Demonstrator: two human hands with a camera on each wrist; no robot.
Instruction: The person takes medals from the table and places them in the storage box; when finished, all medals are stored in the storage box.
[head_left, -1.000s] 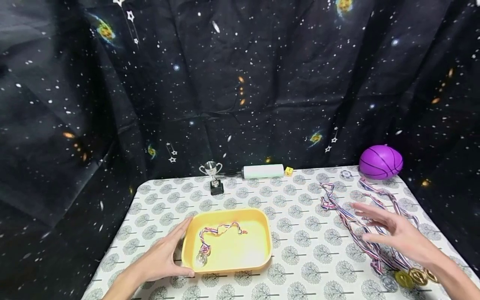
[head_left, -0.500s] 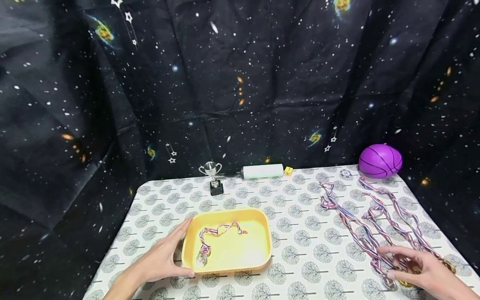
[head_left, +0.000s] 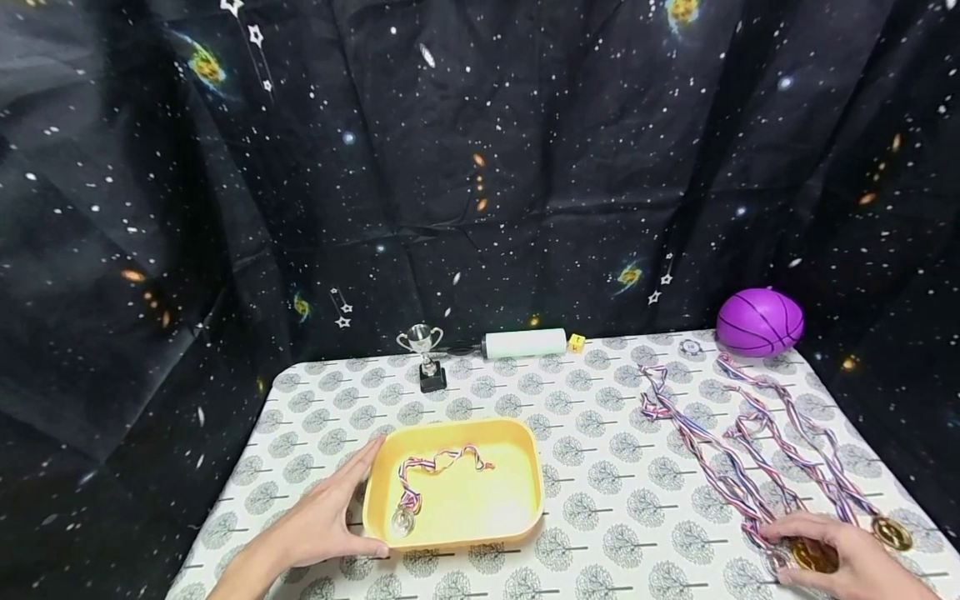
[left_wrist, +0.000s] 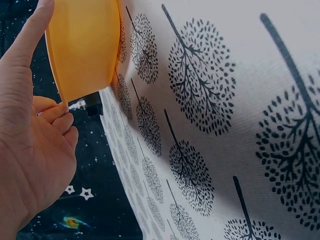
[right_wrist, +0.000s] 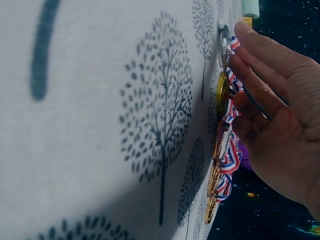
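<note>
Right hand (head_left: 840, 550) down on gold medal (head_left: 813, 553) at counter's (head_left: 600, 500) near right corner, fingers (right_wrist: 260, 60) curled over it, left hand (head_left: 322, 521) bracing yellow tray (head_left: 525, 517); tangled ribbons (head_left: 720, 467) likely dragging neighbouring medals along.

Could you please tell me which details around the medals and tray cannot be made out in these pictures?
- Medals under the right hand: head view, the fingers cover them, so their count is unclear.
- Medal in the tray: head view, face too small to read.
- Tray contents: left wrist view, only the underside shows beside the left hand.
</note>
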